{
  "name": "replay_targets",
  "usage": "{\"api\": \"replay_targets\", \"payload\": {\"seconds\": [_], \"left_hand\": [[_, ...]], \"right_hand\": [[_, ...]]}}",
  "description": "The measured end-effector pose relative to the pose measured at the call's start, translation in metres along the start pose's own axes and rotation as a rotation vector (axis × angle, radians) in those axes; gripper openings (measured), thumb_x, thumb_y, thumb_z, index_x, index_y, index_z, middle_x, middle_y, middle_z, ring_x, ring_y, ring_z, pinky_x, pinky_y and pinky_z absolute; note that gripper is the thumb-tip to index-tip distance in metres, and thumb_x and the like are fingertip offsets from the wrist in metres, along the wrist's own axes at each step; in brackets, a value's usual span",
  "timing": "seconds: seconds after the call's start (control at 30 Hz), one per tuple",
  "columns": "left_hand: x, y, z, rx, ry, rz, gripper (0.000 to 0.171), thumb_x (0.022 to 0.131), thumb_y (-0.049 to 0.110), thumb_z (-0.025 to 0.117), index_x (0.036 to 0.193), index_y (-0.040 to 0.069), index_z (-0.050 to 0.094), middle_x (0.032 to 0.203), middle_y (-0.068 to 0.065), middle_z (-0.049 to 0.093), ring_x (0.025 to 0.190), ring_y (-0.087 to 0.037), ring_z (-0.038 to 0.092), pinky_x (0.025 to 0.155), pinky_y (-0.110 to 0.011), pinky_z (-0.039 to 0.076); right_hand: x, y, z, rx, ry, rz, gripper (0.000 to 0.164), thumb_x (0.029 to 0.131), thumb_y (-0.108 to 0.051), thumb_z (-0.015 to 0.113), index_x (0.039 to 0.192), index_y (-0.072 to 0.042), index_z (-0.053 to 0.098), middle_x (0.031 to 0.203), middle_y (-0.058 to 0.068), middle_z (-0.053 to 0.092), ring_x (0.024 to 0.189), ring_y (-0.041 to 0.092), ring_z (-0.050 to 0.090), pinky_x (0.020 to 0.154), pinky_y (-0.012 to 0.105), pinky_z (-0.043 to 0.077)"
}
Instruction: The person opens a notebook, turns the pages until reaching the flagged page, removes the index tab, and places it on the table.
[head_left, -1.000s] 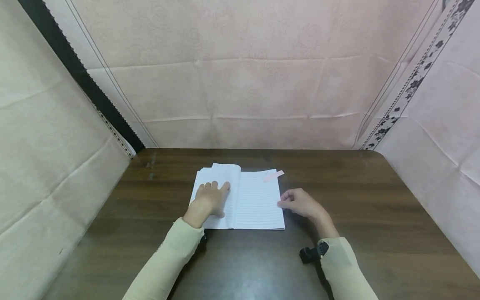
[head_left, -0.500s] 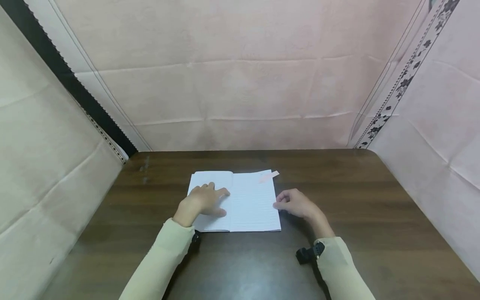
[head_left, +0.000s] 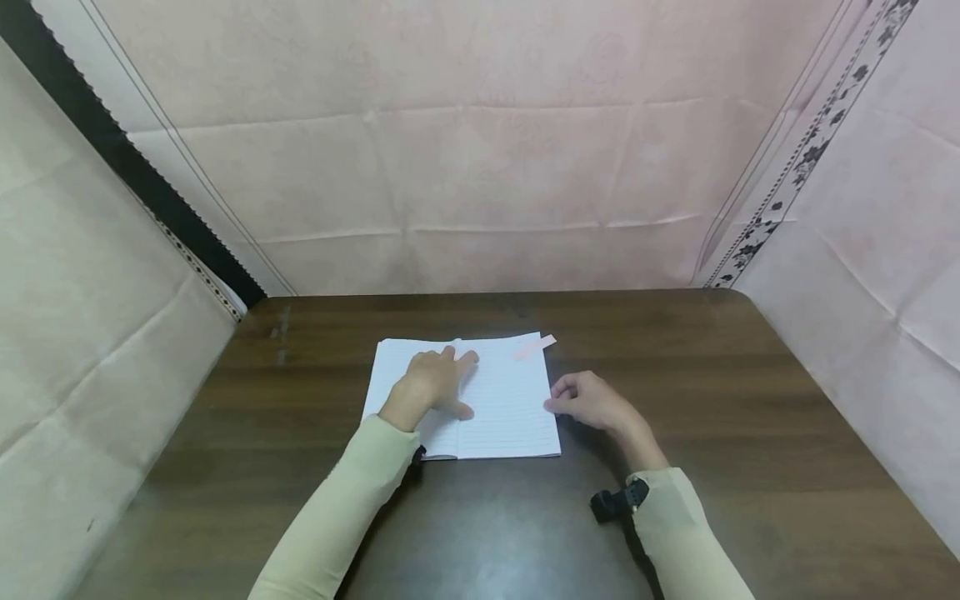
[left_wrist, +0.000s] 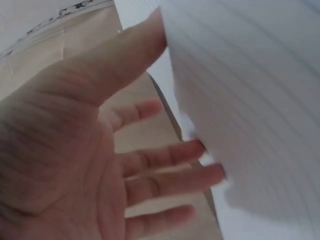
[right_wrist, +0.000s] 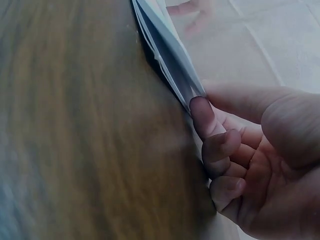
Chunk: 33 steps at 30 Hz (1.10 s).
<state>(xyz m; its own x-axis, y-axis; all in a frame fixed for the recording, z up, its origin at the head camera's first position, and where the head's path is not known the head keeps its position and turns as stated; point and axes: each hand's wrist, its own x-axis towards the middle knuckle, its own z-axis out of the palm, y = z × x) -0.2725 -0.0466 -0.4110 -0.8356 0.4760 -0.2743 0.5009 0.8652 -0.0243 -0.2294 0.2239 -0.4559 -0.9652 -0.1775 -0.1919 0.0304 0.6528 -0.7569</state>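
Observation:
An open notebook [head_left: 510, 417] with ruled white pages lies on the wooden table. My left hand [head_left: 431, 383] rests near its centre fold, fingers spread. The left wrist view shows the fingertips and thumb of the left hand [left_wrist: 90, 145] against a ruled page [left_wrist: 250, 100]. At the right edge of the notebook, my right hand [head_left: 592, 402] pinches a page edge. Seen from the right wrist, thumb and index finger meet at the page edges [right_wrist: 172, 55], with the other fingers of the right hand [right_wrist: 250, 160] curled. A pale pink strip [head_left: 550, 341] sticks out at the top right corner.
The brown table [head_left: 255, 467] extends around the notebook on every side. Pale cloth hangs behind it [head_left: 480, 167] and along both sides. A black wrist camera [head_left: 618, 502] sits on my right wrist.
The raised left-hand leaf has settled flat. My left hand has shifted right from the left page to the fold. The right hand keeps its pinch at the right edge.

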Motion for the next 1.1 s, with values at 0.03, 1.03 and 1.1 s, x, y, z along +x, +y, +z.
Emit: {"api": "replay_targets", "payload": {"seconds": [0.03,1.03,1.1], "left_hand": [[0.001,0.003,-0.001,0.003,-0.019,-0.011,0.090,0.080,0.058,0.077,0.152,0.023,0.038,0.147,-0.021,0.045,0.112,-0.037,0.058,0.096,-0.049,0.045],[0.008,0.006,-0.008,0.098,-0.133,-0.054,0.087,0.080,0.061,0.075,0.155,0.042,0.034,0.156,-0.018,0.035,0.126,-0.028,0.049,0.089,-0.038,0.049],[0.008,0.005,-0.007,0.096,-0.134,-0.056,0.087,0.080,0.060,0.075,0.155,0.042,0.034,0.156,-0.018,0.035,0.130,-0.029,0.048,0.091,-0.039,0.049]], "right_hand": [[0.000,0.000,-0.001,-0.006,0.003,-0.003,0.022,0.091,-0.025,0.075,0.101,-0.007,0.069,0.087,0.006,0.064,0.080,0.023,0.058,0.069,0.035,0.048],[0.090,-0.012,-0.022,-0.267,-0.024,-0.198,0.032,0.091,-0.018,0.074,0.119,-0.007,0.063,0.117,0.015,0.055,0.107,0.032,0.051,0.093,0.053,0.046],[0.092,-0.014,-0.020,-0.270,-0.032,-0.194,0.032,0.091,-0.018,0.074,0.119,-0.008,0.063,0.120,0.016,0.053,0.109,0.033,0.050,0.094,0.054,0.045]]}}
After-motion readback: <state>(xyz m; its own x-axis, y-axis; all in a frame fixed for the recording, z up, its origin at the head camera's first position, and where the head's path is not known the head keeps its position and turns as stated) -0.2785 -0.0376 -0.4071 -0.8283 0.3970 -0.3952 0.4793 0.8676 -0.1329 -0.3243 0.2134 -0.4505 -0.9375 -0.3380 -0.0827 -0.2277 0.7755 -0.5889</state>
